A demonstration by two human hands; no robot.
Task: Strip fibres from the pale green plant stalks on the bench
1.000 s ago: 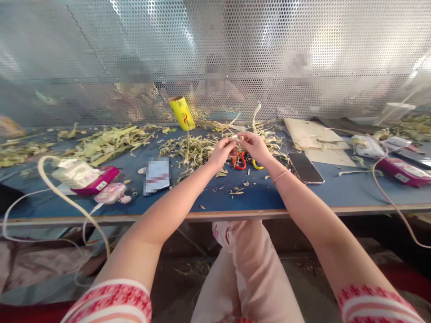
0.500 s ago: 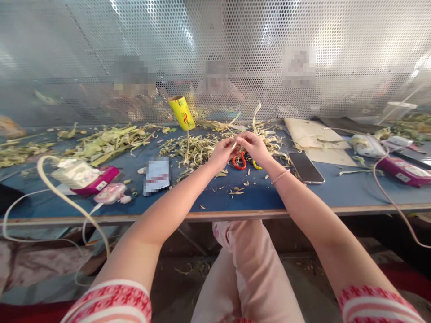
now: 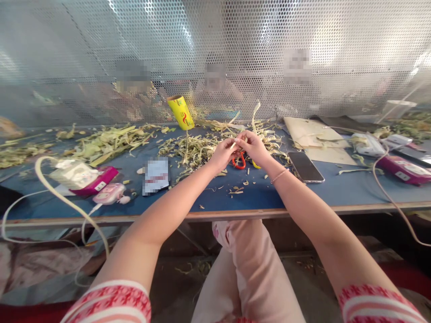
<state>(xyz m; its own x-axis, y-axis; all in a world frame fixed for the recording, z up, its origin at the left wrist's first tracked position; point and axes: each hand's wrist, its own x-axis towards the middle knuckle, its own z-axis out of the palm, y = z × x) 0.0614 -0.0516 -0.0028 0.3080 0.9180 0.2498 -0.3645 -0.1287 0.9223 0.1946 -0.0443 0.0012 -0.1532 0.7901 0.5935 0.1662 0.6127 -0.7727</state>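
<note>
My left hand (image 3: 222,155) and my right hand (image 3: 253,146) meet over the middle of the blue table, fingertips pinched together. Between them is a small pale strip of dried plant (image 3: 233,145), its end poking out by my left fingers. My right fingers close on the same spot, partly hidden by the thumb. Just beneath my hands lie scissors with a red handle loop (image 3: 239,161) and a yellow loop (image 3: 256,165). Around and behind them spreads a heap of dried plant strips (image 3: 202,148). A dark phone (image 3: 305,167) rests to the right of my right forearm.
A yellow cardboard tube (image 3: 181,112) stands tilted on a stick. Leftward are a leaf pile (image 3: 114,141), a blue packet (image 3: 156,176), a pink-and-white device (image 3: 109,194) and a cable (image 3: 72,195). Brown paper (image 3: 316,134) lies at right. A perforated metal screen (image 3: 249,58) closes the back.
My hands stay together at nearly the same place, with only slight finger movement on the pale strip. The view has shifted a little.
</note>
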